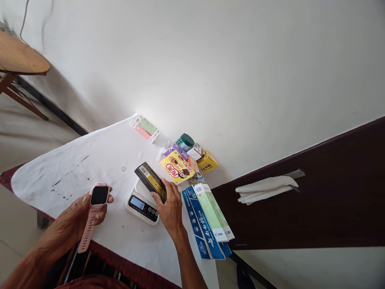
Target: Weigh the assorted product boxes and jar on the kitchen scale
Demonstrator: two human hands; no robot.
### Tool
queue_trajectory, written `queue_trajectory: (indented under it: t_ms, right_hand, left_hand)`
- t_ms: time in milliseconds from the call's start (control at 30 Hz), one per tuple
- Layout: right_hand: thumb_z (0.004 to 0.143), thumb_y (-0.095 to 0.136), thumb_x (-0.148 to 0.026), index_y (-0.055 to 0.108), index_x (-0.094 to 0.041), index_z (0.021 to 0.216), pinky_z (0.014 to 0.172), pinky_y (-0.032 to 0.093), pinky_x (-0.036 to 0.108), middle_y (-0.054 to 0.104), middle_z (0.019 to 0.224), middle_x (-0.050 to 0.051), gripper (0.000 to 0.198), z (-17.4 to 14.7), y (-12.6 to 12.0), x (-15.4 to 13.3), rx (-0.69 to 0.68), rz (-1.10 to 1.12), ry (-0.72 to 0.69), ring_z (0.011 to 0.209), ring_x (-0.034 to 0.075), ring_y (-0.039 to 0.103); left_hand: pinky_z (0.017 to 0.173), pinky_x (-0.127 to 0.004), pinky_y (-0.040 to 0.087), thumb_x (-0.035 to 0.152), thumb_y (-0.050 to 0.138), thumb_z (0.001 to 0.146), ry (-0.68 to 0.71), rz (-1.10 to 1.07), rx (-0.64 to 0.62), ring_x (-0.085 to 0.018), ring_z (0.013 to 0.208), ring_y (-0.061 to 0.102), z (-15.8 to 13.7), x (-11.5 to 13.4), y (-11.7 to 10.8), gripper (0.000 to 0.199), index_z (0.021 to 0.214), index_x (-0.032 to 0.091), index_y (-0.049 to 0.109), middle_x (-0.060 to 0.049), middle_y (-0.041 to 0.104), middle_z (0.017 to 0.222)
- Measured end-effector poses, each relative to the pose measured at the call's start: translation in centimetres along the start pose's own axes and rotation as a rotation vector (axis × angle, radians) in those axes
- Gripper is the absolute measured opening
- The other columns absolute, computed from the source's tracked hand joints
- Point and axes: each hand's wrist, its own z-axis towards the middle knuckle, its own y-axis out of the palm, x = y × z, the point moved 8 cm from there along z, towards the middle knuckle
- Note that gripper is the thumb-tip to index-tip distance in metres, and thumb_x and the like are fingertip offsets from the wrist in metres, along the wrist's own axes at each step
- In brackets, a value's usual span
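Black-and-gold box (150,182) — contents hidden from view — is grasped by the right hand (171,205) at the digital scale (138,203), contact unclear. The left hand (70,216) grips a pink smartwatch (99,196).

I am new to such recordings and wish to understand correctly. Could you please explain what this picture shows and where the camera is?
There is no machine arm here: a person works with two bare hands. One camera, worn on the head, looks forward and down. The left hand holds a pink smartwatch. The right hand holds a black and gold box over a white digital scale; I cannot tell whether box and scale touch. A white cloth covers the surface. Beyond the scale are a yellow package and a green-lidded jar among other packages; blue packaging lies to the right of the right hand.
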Motion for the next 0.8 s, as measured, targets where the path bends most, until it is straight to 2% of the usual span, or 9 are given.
queue_trajectory:
  t_ms: [133, 200, 333, 433, 533, 600, 700, 800]
  right_hand:
    - [0.099, 0.061, -0.052, 0.062, -0.016, 0.135, 0.1, 0.052, 0.046, 0.069, 0.126, 0.017, 0.051, -3.1, -3.9, 2.6, 0.207, -0.035, 0.146, 0.117, 0.032, 0.065]
    - [0.098, 0.057, -0.062, 0.063, -0.013, 0.133, 0.099, 0.052, 0.047, 0.07, 0.124, 0.02, 0.061, -5.3, -5.0, 4.8, 0.242, -0.097, 0.256, 0.116, 0.034, 0.065]
    - [0.096, 0.048, -0.071, 0.065, -0.007, 0.132, 0.099, 0.051, 0.05, 0.068, 0.127, 0.024, 0.075, -9.8, -4.4, 9.0, 0.199, -0.196, 0.443, 0.118, 0.039, 0.064]
    - [0.096, 0.043, -0.072, 0.064, -0.006, 0.133, 0.1, 0.05, 0.05, 0.067, 0.129, 0.025, 0.079, -12.0, -3.2, 10.6, 0.153, -0.245, 0.494, 0.12, 0.04, 0.063]
    - [0.098, 0.036, -0.073, 0.064, -0.004, 0.134, 0.1, 0.05, 0.05, 0.068, 0.125, 0.025, 0.083, -12.4, -2.9, 10.2, 0.097, -0.295, 0.455, 0.119, 0.04, 0.063]
    - [0.098, 0.032, -0.078, 0.063, -0.001, 0.133, 0.098, 0.05, 0.052, 0.067, 0.122, 0.027, 0.09, -11.6, -3.6, 9.1, 0.089, -0.364, 0.397, 0.117, 0.042, 0.062]
    - [0.096, 0.035, -0.081, 0.064, -0.001, 0.132, 0.097, 0.049, 0.053, 0.067, 0.12, 0.028, 0.092, -8.9, -5.1, 6.5, 0.144, -0.429, 0.276, 0.115, 0.043, 0.062]
    - [0.099, 0.041, -0.074, 0.067, -0.007, 0.127, 0.095, 0.05, 0.049, 0.069, 0.115, 0.023, 0.077, -4.6, -4.9, 3.4, 0.166, -0.334, 0.134, 0.109, 0.038, 0.064]
  left_hand:
    - [0.07, -0.023, 0.057, 0.044, 0.073, 0.093, -0.007, -0.003, 0.012, -0.012, 0.07, 0.057, -0.1, -0.1, -0.3, 0.044, 0.13, 0.02, 0.072, -0.008, 0.072, 0.11]
    - [0.072, -0.024, 0.058, 0.044, 0.073, 0.093, -0.008, -0.012, 0.002, -0.013, 0.07, 0.058, -0.2, -0.2, -0.4, 0.042, 0.129, 0.02, 0.073, -0.008, 0.072, 0.11]
    - [0.073, -0.024, 0.058, 0.044, 0.073, 0.093, -0.009, -0.007, -0.037, -0.012, 0.069, 0.058, -0.2, -0.1, -0.2, 0.042, 0.128, 0.021, 0.073, -0.007, 0.073, 0.108]
    - [0.069, -0.022, 0.056, 0.045, 0.073, 0.093, -0.002, 0.021, -0.059, -0.012, 0.069, 0.058, -0.1, 0.1, 0.3, 0.044, 0.13, 0.021, 0.073, -0.008, 0.073, 0.109]
    - [0.067, -0.022, 0.053, 0.048, 0.072, 0.094, 0.021, 0.047, -0.055, -0.012, 0.07, 0.057, -0.1, 0.4, 0.7, 0.047, 0.131, 0.019, 0.072, -0.009, 0.074, 0.111]
    - [0.067, -0.023, 0.052, 0.048, 0.074, 0.093, 0.031, 0.051, -0.06, -0.012, 0.07, 0.057, -0.2, 0.5, 1.1, 0.047, 0.129, 0.018, 0.074, -0.009, 0.074, 0.109]
    - [0.064, -0.022, 0.048, 0.049, 0.078, 0.089, 0.046, 0.026, -0.1, -0.011, 0.069, 0.056, -0.3, 0.8, 2.0, 0.046, 0.121, 0.017, 0.078, -0.01, 0.075, 0.105]
    - [0.065, -0.022, 0.045, 0.05, 0.081, 0.087, 0.046, -0.015, -0.135, -0.01, 0.066, 0.056, -0.2, 0.9, 2.7, 0.046, 0.119, 0.017, 0.079, -0.009, 0.075, 0.101]
